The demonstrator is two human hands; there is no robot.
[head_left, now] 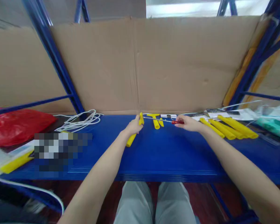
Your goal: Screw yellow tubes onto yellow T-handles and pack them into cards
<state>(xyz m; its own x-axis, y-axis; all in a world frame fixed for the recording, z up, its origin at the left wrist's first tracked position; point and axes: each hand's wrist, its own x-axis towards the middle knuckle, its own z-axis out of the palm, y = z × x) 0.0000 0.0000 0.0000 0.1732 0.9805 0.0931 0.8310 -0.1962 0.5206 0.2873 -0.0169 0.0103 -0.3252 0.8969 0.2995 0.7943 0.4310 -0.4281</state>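
My left hand is closed around a yellow plastic piece, shaped like a tube with a crosspiece at its upper end. A screwdriver with a red handle and a long thin shaft is gripped in my right hand. Its shaft points left, and the tip meets or lies very near the top of the yellow piece; I cannot tell which. Between my hands, farther back, lies a yellow T-shaped part beside a small yellow piece. Behind them is a small white item with dark marks.
Several yellow tubes lie at the right of the blue shelf. Coiled white cable, a red bag and another yellow tube are on the left. Cardboard walls the back between blue posts.
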